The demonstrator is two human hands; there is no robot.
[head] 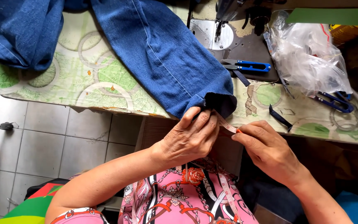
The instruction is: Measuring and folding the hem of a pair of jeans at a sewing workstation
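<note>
A person is sitting at a sewing table (pixel 83 79) with a green leafy cover on it. A blue jeans leg (pixel 162 54) is lying across the table, and its hem end (pixel 216 101) is hanging just over the near edge. The left hand (pixel 189 137) is pinching the hem end, with its fingers curled shut on the cloth. The right hand (pixel 266 147) is sitting just beside it, and its fingertips are closed on a pale measuring tape (pixel 227 124). The tape is running from the right hand up under the left fingers, so it is lying along the hem. More of the same tape is hanging down over the person's pink patterned top (pixel 187 195). Past the jeans leg, the metal plate and needle of a sewing machine (pixel 218 29) are showing at the far side of the table. Blue thread snips (pixel 247 65) are lying on the dark machine base, near the jeans. A crumpled clear plastic bag (pixel 307 54) is sitting to the right of them. Blue-handled scissors (pixel 334 101) are lying by the bag, well apart from the hands. A small dark strip of cloth (pixel 279 117) is resting on the table just above the right hand. Grey floor tiles (pixel 42 145) are showing below the table on the left.
</note>
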